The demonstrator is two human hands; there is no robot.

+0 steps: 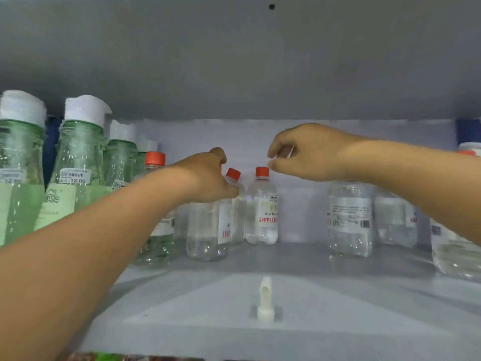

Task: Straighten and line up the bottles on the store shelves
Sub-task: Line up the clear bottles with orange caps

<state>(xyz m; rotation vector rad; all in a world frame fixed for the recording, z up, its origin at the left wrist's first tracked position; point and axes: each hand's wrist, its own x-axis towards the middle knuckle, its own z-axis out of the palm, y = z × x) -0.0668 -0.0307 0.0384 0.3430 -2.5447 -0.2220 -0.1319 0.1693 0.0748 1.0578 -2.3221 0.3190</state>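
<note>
Plenty of bare grey metal shelf (299, 290) in front of both hands. Left hand (208, 178) grips the top of a clear plastic bottle (205, 230); just beyond it, a tilted red-capped bottle (238, 204). Right hand (309, 152) hovers loosely curled, holding nothing, above an upright red-capped clear bottle (261, 207).

Both bare arms reach forward into view. The left arm comes up from 8 o'clock, wrist bent, and the left hand (208, 178) sits just left of centre with its back to the camera and fingers curled downward. The right arm comes in from 3 o'clock, and the right hand (307, 155) hangs a bit higher, fingers loosely curled, thumb and fingertips close together, holding nothing.
</note>
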